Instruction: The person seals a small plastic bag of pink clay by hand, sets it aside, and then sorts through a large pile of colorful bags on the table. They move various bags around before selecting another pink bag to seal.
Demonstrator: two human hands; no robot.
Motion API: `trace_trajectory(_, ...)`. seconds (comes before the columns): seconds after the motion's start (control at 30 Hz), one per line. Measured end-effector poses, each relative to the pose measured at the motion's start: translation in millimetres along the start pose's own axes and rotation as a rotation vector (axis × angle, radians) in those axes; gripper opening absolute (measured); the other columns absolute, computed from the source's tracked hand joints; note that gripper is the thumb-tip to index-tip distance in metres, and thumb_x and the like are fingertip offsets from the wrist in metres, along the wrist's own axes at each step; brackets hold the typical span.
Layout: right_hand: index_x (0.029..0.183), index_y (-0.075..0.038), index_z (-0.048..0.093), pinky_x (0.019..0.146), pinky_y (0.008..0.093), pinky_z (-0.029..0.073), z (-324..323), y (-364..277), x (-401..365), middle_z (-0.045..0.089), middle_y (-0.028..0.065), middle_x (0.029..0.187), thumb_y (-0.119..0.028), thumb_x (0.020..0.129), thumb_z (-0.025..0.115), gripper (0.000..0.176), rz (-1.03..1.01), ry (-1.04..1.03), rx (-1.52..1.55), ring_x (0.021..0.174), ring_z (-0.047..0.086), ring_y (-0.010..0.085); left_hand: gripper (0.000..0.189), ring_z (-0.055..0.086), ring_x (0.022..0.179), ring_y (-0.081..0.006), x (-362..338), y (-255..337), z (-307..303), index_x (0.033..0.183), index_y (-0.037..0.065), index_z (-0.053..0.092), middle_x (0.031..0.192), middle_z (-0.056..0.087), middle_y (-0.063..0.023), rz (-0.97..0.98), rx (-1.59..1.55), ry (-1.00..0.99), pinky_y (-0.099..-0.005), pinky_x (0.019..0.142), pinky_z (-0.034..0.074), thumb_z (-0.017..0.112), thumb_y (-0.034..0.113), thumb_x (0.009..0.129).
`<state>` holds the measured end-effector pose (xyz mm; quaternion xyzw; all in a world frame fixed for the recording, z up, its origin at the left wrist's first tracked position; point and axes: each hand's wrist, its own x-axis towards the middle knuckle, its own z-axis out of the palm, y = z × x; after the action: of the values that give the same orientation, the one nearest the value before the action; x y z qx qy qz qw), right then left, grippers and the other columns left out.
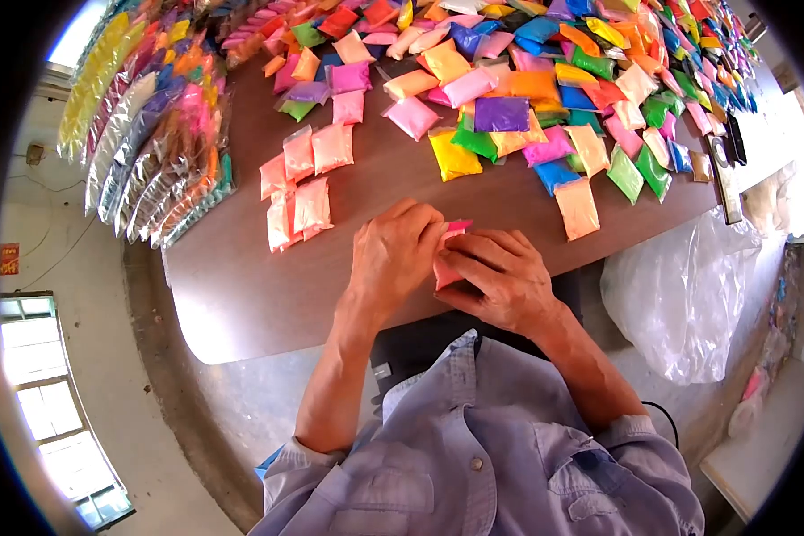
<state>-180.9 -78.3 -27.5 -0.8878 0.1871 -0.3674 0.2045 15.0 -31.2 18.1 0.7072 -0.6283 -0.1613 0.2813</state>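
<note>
Near the table's front edge, my left hand point(397, 252) and my right hand point(502, 279) meet around a small salmon-pink packet point(448, 268). The fingers of both hands are closed on it, covering most of its surface. A brighter pink piece point(458, 225) sticks out at its top between the fingertips; what it is I cannot make out. To the left of my hands, several salmon-pink packets point(313, 207) lie in a small cluster on the brown table point(241, 286). They look like clear plastic filled with soft coloured material.
A large heap of packets in many colours point(500, 116) covers the far side. Long clear bags of coloured packets point(152, 134) are stacked at the left edge. A clear plastic bag point(679, 295) hangs at the right edge, close to a dark-edged strip point(728, 179).
</note>
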Motion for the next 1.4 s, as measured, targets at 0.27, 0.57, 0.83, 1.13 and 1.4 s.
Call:
trace_trajectory(0.27, 0.122, -0.014, 0.073, 0.085, 0.0389, 0.051, -4.7, -4.2, 2.2, 0.070, 0.0003, 0.122, -0.022, 0.069, 0.094, 0.058, 0.022, -0.007, -0.012, 0.108, 0.070, 0.0228, 0.009, 0.071, 0.080, -0.0374, -6.1, -0.1, -4.5, 0.095, 0.002, 0.074, 0.091, 0.073, -0.0168, -0.036, -0.150, 0.103, -0.0454, 0.071, 0.056, 0.074, 0.010, 0.094)
trace_trajectory(0.57, 0.112, -0.014, 0.073, 0.086, 0.0400, 0.052, -5.7, -7.0, 5.1, 0.069, 0.0016, 0.117, -0.020, 0.071, 0.093, 0.046, 0.042, -0.023, 0.057, 0.104, 0.070, 0.0244, 0.004, 0.071, 0.076, -0.0347, -26.5, -16.5, -11.4, 0.095, 0.001, 0.073, 0.090, 0.073, -0.0169, -0.134, -0.044, 0.190, -0.0413, 0.068, 0.055, 0.076, 0.004, 0.094)
trace_trajectory(0.83, 0.101, -0.014, 0.072, 0.082, 0.0395, 0.054, -1.6, -5.2, 0.2, 0.068, 0.0019, 0.110, -0.019, 0.075, 0.092, 0.033, 0.037, 0.060, 0.043, 0.094, 0.070, 0.0254, 0.004, 0.072, 0.075, -0.0329, -56.3, 16.7, -3.7, 0.094, 0.001, 0.072, 0.088, 0.071, -0.0165, -0.135, -0.170, 0.142, -0.0412, 0.067, 0.055, 0.075, -0.001, 0.092)
trace_trajectory(1.13, 0.099, -0.016, 0.074, 0.079, 0.0385, 0.054, 1.9, -4.7, 2.7, 0.069, 0.0002, 0.107, -0.020, 0.075, 0.093, 0.032, 0.015, 0.095, 0.012, 0.091, 0.069, 0.0241, 0.002, 0.071, 0.075, -0.0365, -34.8, -3.1, -0.9, 0.092, 0.002, 0.072, 0.087, 0.070, -0.0128, -0.058, -0.070, 0.180, -0.0425, 0.066, 0.055, 0.073, 0.002, 0.093)
trace_trajectory(1.4, 0.097, -0.016, 0.074, 0.078, 0.0382, 0.053, 1.4, -4.0, 1.8, 0.069, -0.0004, 0.104, -0.020, 0.075, 0.093, 0.030, 0.009, 0.109, 0.037, 0.089, 0.068, 0.0231, 0.001, 0.071, 0.075, -0.0368, -62.2, 17.8, -5.9, 0.094, 0.003, 0.072, 0.087, 0.070, -0.0141, -0.111, -0.095, 0.128, -0.0433, 0.066, 0.056, 0.073, 0.003, 0.094)
